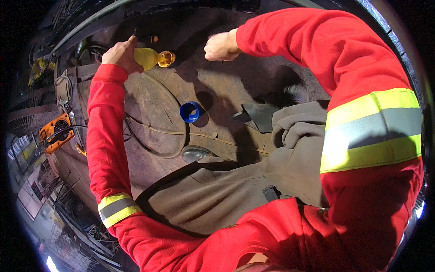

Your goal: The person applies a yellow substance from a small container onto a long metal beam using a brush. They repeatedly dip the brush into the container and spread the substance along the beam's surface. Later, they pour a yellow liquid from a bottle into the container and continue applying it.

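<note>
My left hand [121, 55] is stretched far out at the upper left, closed around a yellow bottle [146, 58]. The bottle lies tilted sideways, its wide amber-yellow end [166, 59] pointing right. My right hand [223, 46] is held out at the upper middle, apart from the bottle, with its fingers curled into a fist. Whatever it may hold is hidden. Below and between the hands, a blue ring-shaped cup or cap [190, 112] rests on the brown, stained surface [156, 97].
A thin hose [183, 131] loops across the surface near a dark shoe [197, 154]. Brown-grey cloth [235, 181] covers my lap, with a dark grey flap [260, 117] beyond it. An orange device [56, 133] with a black cable stands at the left. A metal rail [90, 21] borders the far side.
</note>
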A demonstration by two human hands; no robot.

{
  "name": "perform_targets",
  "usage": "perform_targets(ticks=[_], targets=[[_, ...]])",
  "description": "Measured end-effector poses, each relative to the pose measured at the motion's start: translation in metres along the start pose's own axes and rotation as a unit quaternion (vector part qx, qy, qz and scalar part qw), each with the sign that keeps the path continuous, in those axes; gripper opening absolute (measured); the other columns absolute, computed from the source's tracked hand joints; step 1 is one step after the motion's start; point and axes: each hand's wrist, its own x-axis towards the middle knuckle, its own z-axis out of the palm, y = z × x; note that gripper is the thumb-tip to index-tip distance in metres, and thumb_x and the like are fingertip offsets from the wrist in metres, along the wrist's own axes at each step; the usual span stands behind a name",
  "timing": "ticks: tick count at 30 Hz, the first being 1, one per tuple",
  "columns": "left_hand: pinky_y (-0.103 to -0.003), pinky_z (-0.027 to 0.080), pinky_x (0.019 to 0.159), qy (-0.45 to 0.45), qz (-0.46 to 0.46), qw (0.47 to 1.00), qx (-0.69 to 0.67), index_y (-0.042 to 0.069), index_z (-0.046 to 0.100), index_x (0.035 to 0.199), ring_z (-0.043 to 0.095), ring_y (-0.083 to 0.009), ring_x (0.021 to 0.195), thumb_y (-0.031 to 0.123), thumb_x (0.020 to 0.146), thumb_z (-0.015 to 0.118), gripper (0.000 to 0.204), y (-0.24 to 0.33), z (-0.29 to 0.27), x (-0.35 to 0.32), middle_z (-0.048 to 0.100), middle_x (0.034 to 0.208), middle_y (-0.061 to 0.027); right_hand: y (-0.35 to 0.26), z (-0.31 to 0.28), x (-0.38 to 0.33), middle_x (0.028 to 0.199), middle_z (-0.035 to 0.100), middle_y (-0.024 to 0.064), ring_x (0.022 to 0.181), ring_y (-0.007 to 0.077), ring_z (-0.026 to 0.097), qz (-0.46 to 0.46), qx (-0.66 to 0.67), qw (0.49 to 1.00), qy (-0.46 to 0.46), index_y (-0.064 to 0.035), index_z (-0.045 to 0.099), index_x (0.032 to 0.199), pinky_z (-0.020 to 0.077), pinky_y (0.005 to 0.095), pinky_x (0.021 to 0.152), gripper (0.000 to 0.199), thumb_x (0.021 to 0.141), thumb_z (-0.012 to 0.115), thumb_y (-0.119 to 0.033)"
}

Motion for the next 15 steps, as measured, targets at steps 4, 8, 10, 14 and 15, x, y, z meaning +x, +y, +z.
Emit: perform_targets(ticks=[4,8,10,14,15], targets=[[-0.044,0.051,0.076,-0.003,0.000,1.000,0.002,0.009,0.051,0.106,0.063,-0.0357,0.093,0.021,0.049,0.083,0.066,-0.0050,0.0015,0.0015,0.066,0.095,-0.0155,-0.0010,-0.0023,-0.0003,0.093,0.067,0.0186,0.089,0.0332,0.066,0.000,-0.002,1.000,0.006,0.0019,0.065,0.089,0.0540,0.0411,0.075,0.021,0.069,0.069,-0.004],[-0.044,0.051,0.076,-0.002,0.003,1.000,0.001,0.008,0.051,0.106,0.063,-0.0357,0.094,0.021,0.049,0.083,0.066,-0.0045,0.0016,0.0020,0.066,0.096,-0.0154,-0.0019,-0.0042,-0.0010,0.093,0.067,0.0186,0.089,0.0332,0.066,0.002,-0.003,1.000,-0.006,0.0021,0.065,0.089,0.0540,0.0411,0.075,0.020,0.070,0.068,-0.004],[-0.044,0.051,0.076,0.000,0.004,1.000,0.001,0.008,0.051,0.107,0.063,-0.0357,0.094,0.021,0.049,0.083,0.067,-0.0038,0.0017,0.0024,0.066,0.096,-0.0153,-0.0017,-0.0030,-0.0008,0.093,0.067,0.0186,0.089,0.0331,0.066,0.006,-0.002,1.000,-0.004,0.0021,0.065,0.089,0.0540,0.0410,0.075,0.019,0.071,0.068,-0.004],[-0.045,0.052,0.076,0.002,0.014,1.000,0.008,0.009,0.051,0.111,0.064,-0.0356,0.093,0.024,0.051,0.084,0.070,-0.0069,0.0030,0.0040,0.066,0.096,-0.0161,-0.0007,-0.0019,-0.0008,0.091,0.067,0.0188,0.088,0.0331,0.066,0.002,-0.001,1.000,0.002,0.0022,0.065,0.088,0.0540,0.0411,0.074,0.018,0.071,0.067,-0.004],[-0.045,0.053,0.076,0.002,0.019,1.000,0.013,0.009,0.050,0.113,0.064,-0.0355,0.093,0.026,0.052,0.084,0.072,-0.0095,0.0046,0.0048,0.067,0.096,-0.0166,-0.0008,-0.0025,-0.0005,0.092,0.067,0.0189,0.088,0.0332,0.066,0.001,-0.002,1.000,0.001,0.0022,0.065,0.088,0.0540,0.0411,0.074,0.018,0.071,0.067,-0.004]])
